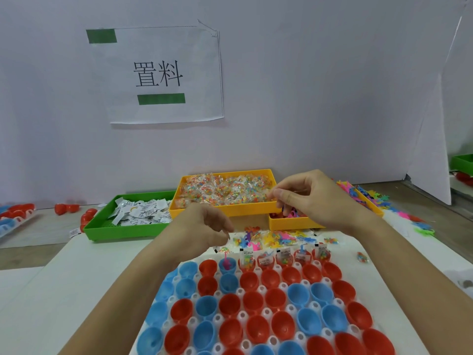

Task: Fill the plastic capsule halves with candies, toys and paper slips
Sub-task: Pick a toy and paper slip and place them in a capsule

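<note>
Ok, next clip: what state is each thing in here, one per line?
Far-row capsule halves: mostly filled.
Nearer capsule halves: empty.
Large yellow tray: full of candy packets.
Green tray: partly full of paper slips.
Left hand: fingers loosely curled, apparently empty.
Right hand: fingertips pinched; contents unclear.

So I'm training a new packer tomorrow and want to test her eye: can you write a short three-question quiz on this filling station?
1. True or false: the green tray holds the candy packets.
2. Which row of capsule halves already holds fillings? A) farthest B) nearest C) none
3. Fill in: the right hand hovers over the ____ tray of candy packets.

Key
1. False; it holds paper slips.
2. A; the rows nearer the person look empty.
3. Yellow. The left hand hangs with curled fingers beyond the rack's far edge.
</note>
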